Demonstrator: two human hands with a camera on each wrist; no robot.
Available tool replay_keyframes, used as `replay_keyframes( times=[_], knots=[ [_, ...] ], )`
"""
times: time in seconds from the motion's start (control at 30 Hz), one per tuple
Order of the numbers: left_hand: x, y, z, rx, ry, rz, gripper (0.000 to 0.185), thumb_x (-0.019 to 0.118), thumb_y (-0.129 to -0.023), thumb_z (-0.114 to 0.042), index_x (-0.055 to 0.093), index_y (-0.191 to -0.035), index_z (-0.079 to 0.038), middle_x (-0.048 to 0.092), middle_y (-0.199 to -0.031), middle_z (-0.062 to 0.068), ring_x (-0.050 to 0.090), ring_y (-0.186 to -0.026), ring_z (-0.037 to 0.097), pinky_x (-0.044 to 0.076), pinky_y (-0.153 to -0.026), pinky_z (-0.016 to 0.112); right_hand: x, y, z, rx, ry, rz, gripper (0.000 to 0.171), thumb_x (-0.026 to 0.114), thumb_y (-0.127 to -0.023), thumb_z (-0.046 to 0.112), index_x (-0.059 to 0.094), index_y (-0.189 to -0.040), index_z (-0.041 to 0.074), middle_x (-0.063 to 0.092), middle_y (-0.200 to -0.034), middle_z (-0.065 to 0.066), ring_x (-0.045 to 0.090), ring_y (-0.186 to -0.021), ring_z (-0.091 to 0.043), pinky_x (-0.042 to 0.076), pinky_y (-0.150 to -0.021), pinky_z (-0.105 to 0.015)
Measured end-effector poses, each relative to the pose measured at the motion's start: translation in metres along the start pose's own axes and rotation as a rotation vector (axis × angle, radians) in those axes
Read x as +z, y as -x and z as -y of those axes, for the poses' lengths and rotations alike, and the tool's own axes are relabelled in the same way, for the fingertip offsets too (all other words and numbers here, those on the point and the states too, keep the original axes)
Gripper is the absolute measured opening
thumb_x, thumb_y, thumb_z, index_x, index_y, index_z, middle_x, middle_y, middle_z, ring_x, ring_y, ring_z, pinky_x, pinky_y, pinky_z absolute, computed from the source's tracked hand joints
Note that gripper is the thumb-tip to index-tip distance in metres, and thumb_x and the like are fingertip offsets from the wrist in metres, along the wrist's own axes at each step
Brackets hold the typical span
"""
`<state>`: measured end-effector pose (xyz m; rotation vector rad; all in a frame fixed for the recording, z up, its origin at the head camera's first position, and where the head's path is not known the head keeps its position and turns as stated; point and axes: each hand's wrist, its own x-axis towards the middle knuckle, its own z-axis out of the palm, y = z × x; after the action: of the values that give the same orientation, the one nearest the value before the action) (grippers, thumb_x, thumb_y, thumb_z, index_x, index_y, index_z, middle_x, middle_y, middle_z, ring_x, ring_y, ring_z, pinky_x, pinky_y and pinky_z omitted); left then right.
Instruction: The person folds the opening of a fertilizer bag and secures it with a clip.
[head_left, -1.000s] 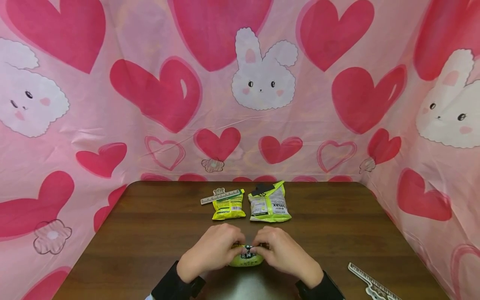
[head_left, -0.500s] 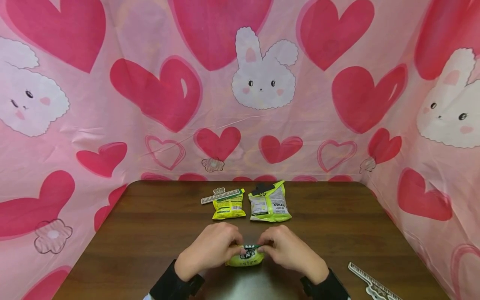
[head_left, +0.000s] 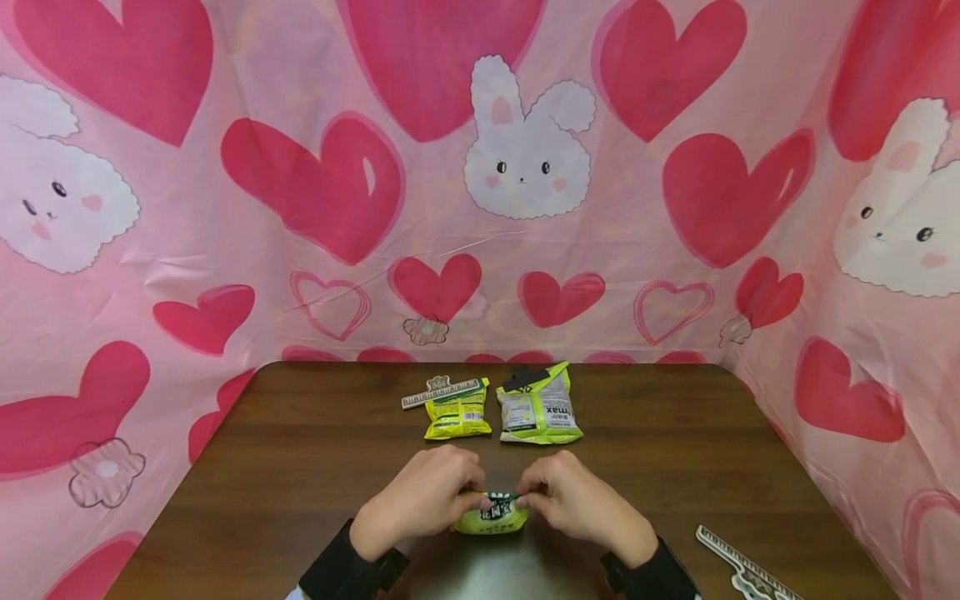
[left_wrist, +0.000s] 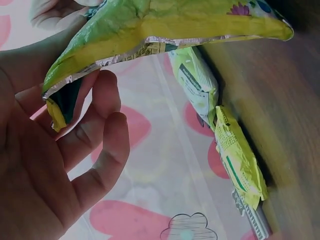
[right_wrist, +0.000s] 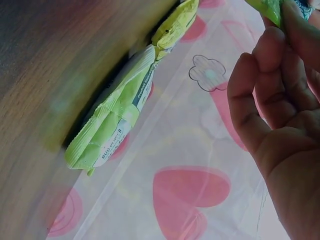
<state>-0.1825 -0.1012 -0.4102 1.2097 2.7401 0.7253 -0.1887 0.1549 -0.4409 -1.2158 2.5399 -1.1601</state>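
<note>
A small green and yellow snack bag [head_left: 491, 523] with dark lettering lies at the near middle of the table, between both hands. My left hand [head_left: 423, 504] pinches the left part of its top edge between thumb and fingers. My right hand [head_left: 588, 510] pinches the right part of that edge. In the left wrist view, the bag [left_wrist: 150, 22] shows a silvery edge, with a dark green and yellow fold at the left fingers. Only a green corner of the bag [right_wrist: 267, 9] appears in the right wrist view, by the right thumb.
Farther back lies a yellow snack bag [head_left: 459, 419] with a keyboard-patterned clip [head_left: 441, 393] across its top. Beside it is a green and grey bag [head_left: 536, 414] with a black clip [head_left: 525, 378]. Another keyboard-patterned clip [head_left: 738, 557] lies front right. A pink heart-print curtain [head_left: 525, 250] surrounds the table.
My right hand has shifted slightly right, away from the left one, so more of the bag's top edge shows between the thumbs. Over the last half second both hands have barely moved.
</note>
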Motion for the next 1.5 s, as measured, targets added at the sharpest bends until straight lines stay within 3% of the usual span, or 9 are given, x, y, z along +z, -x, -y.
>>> replay_keyframes(
  times=[0.23,0.6,0.67,0.83,0.97,1.07,1.17,1.33,1.5],
  knots=[
    [0.001,0.001,-0.001,0.01,-0.007,-0.011,0.026,0.082,-0.094,-0.024,0.069,-0.072,-0.024,0.044,-0.069,-0.016,0.043,-0.062,-0.001,0.035,-0.055,0.022,0.0,0.0,0.003,0.003,0.014,-0.003,0.007,0.083,-0.092,0.006,0.082,-0.09,0.013,0.072,-0.084,0.015,0.061,-0.074,0.004,0.052,-0.063,-0.018],
    [0.001,0.0,-0.004,-0.008,0.023,0.035,0.017,0.082,-0.095,-0.023,0.073,-0.08,-0.023,0.046,-0.072,-0.016,0.043,-0.065,0.001,0.037,-0.057,0.022,-0.005,0.003,0.011,0.156,0.0,0.065,0.005,0.083,-0.093,0.014,0.079,-0.092,0.016,0.068,-0.08,0.016,0.057,-0.068,0.001,0.051,-0.061,-0.023],
    [0.0,-0.001,-0.004,-0.011,0.027,0.045,0.017,0.081,-0.095,-0.023,0.073,-0.08,-0.022,0.046,-0.072,-0.016,0.043,-0.065,0.001,0.037,-0.057,0.022,-0.007,0.005,0.012,0.18,-0.007,0.084,0.004,0.083,-0.093,0.017,0.079,-0.096,0.016,0.067,-0.082,0.017,0.057,-0.069,0.0,0.05,-0.062,-0.024],
    [-0.001,0.0,-0.004,-0.017,0.028,0.054,0.015,0.08,-0.096,-0.023,0.074,-0.082,-0.022,0.046,-0.072,-0.016,0.044,-0.066,0.002,0.038,-0.058,0.022,-0.016,0.012,0.014,0.255,-0.016,0.14,0.022,0.082,-0.094,0.022,0.076,-0.112,0.011,0.069,-0.1,0.012,0.063,-0.085,-0.008,0.053,-0.073,-0.029],
    [-0.001,0.0,-0.004,-0.009,0.024,0.052,0.016,0.081,-0.095,-0.022,0.073,-0.082,-0.022,0.046,-0.072,-0.016,0.044,-0.067,0.002,0.038,-0.059,0.022,-0.023,0.019,0.016,0.393,0.054,0.147,0.037,0.081,-0.095,0.026,0.071,-0.125,0.006,0.064,-0.126,-0.005,0.06,-0.114,-0.028,0.052,-0.092,-0.047],
    [-0.001,0.001,-0.004,0.001,0.019,0.043,0.018,0.081,-0.095,-0.022,0.072,-0.08,-0.022,0.046,-0.072,-0.016,0.044,-0.067,0.002,0.037,-0.058,0.022,-0.023,0.022,0.014,0.57,0.118,0.125,0.055,0.081,-0.095,0.029,0.062,-0.138,0.002,0.047,-0.148,-0.026,0.044,-0.135,-0.047,0.044,-0.101,-0.065],
    [-0.001,0.001,-0.004,0.002,0.014,0.037,0.02,0.081,-0.095,-0.022,0.07,-0.078,-0.023,0.045,-0.072,-0.016,0.044,-0.067,0.002,0.036,-0.058,0.022,-0.02,0.023,0.008,0.74,0.148,0.098,0.07,0.081,-0.094,0.03,0.051,-0.149,-0.002,0.023,-0.16,-0.04,0.024,-0.144,-0.06,0.035,-0.104,-0.075],
    [0.001,0.001,-0.003,-0.003,0.013,0.037,0.024,0.08,-0.096,-0.024,0.069,-0.076,-0.024,0.045,-0.071,-0.016,0.042,-0.066,0.001,0.034,-0.057,0.021,-0.015,0.023,-0.01,0.89,0.167,0.089,0.081,0.081,-0.095,0.034,0.043,-0.154,-0.005,0.013,-0.161,-0.043,0.012,-0.145,-0.065,0.028,-0.102,-0.083],
    [0.001,0.0,-0.002,-0.006,0.025,0.043,0.023,0.08,-0.097,-0.024,0.069,-0.076,-0.023,0.046,-0.071,-0.016,0.043,-0.065,0.001,0.034,-0.056,0.021,-0.017,0.027,-0.021,0.976,0.21,0.08,0.083,0.081,-0.094,0.034,0.04,-0.156,-0.003,0.01,-0.161,-0.043,0.007,-0.146,-0.065,0.024,-0.098,-0.088]
  ],
)
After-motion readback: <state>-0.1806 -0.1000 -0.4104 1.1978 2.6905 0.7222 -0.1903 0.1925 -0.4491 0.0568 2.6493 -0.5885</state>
